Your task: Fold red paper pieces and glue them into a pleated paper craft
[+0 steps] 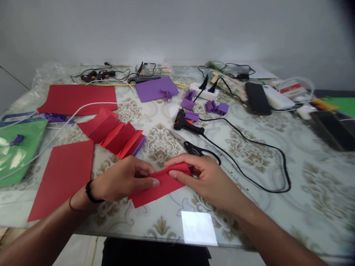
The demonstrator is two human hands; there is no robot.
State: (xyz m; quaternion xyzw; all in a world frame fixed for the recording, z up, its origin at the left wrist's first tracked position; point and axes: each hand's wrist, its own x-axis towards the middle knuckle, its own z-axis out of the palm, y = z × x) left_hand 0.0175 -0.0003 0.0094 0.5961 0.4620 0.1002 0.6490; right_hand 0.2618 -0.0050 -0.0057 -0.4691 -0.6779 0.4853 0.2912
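A folded piece of red paper [161,187] is held between both hands just above the table's front part. My left hand [129,179] pinches its left side, thumb on top and fingers curled behind. At the upper right edge, my right hand [201,175] grips the paper with its thumb on the face and forefinger along the fold. Scissors [191,147] with black handles lie right behind my right hand. Beyond my left hand rests a pleated stack of red paper [113,133], with a little purple at its right end.
A black glue gun [188,123] trails its cord to the right. Flat red sheets [65,173] lie at left, near a green packet [20,151]. Purple folded pieces [217,107] sit by a white power strip [203,91]. Phones [257,98] lie at right.
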